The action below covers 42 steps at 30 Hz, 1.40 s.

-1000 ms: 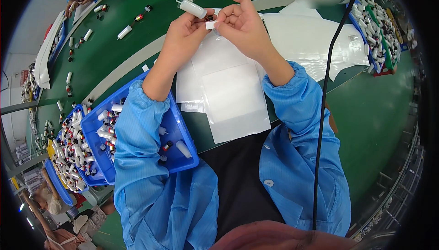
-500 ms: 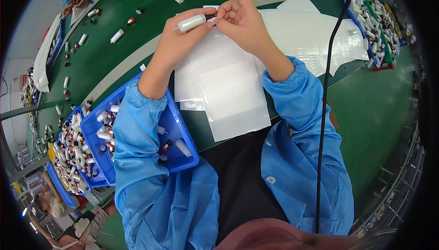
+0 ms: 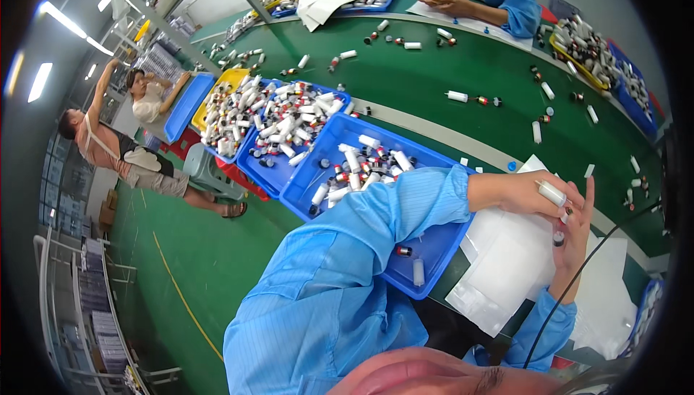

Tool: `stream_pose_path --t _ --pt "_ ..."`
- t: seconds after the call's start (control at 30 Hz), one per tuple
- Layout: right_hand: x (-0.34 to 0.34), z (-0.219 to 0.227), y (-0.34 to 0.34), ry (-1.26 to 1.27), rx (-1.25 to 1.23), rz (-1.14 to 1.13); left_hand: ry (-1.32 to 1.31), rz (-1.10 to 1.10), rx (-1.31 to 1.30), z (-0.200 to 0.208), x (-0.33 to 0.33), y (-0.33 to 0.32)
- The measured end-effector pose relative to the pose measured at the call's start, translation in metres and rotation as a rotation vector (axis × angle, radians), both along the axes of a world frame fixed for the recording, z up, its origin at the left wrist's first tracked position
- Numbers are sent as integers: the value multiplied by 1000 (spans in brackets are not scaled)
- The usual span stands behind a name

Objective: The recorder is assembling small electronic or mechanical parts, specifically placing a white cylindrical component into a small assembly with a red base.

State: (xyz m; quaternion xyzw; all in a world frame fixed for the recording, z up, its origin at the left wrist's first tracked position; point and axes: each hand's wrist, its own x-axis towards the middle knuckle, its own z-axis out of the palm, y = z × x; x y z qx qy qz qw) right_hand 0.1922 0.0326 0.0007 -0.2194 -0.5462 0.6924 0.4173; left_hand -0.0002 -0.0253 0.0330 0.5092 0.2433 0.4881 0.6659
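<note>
My left hand is closed around a white plastic cylinder with a thin tip at one end. Close against its fingers is my right hand, with the index finger stretched upward and the other fingers curled. A small white strip sticks at that fingertip. Between the hands shows a small red and black part, and a small dark and silver round part lies at the right hand's curled fingers. White plastic sheets lie on the green table below both hands.
A blue tray of white cylinders and small parts sits under my left arm. Heaped trays stand left of it. Loose parts dot the green tabletop. A co-worker's hands work across it. A black cable crosses near my right hand.
The view has swung left, bringing more trays, the floor and people into sight. My hands still meet around the white cylinder; the strip stays at my right index fingertip.
</note>
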Motion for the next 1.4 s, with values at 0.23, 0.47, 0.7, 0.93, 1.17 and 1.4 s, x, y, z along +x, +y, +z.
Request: stream_pose_path --t 0.23,0.47,0.7,0.93,1.17,1.4 --pt "-9 -16 8 47 139 -172 14 63 19 21 -20 3" --pt "-2 -26 9 -153 222 -386 1060 849 274 19 -185 15" --pt "-15 -17 5 -171 187 -368 1554 948 129 -2 -326 -31" --pt "-8 -30 10 -232 213 -410 548 399 734 150 -80 -127" --pt "-12 -27 9 -202 215 -420 118 307 905 153 -15 -164" --pt "-12 -23 6 -205 214 -385 143 281 748 161 -8 -169"
